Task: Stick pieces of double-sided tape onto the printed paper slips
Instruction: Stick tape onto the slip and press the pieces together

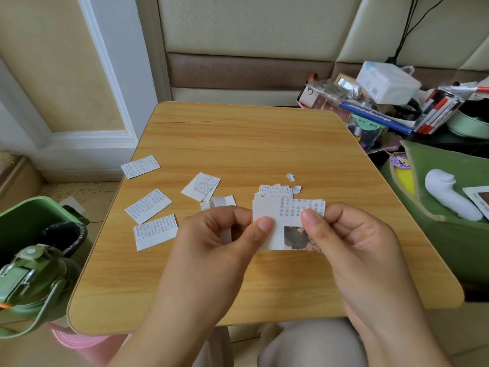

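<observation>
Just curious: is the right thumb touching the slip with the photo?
Touching. The head view shows the right hand pinching the photo slip, thumb pressed on its face.

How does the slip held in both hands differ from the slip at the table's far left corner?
The held slip is pinched off the table by the left hand and right hand; the far-left slip lies flat, untouched. The held slip carries a dark picture beside its text; the far-left slip shows text only. Both are white printed paper.

Left hand [211, 234] and right hand [354, 234] pinching one printed slip [280, 221] above the wooden table [251, 144], loose slips [148, 205] beside.
</observation>
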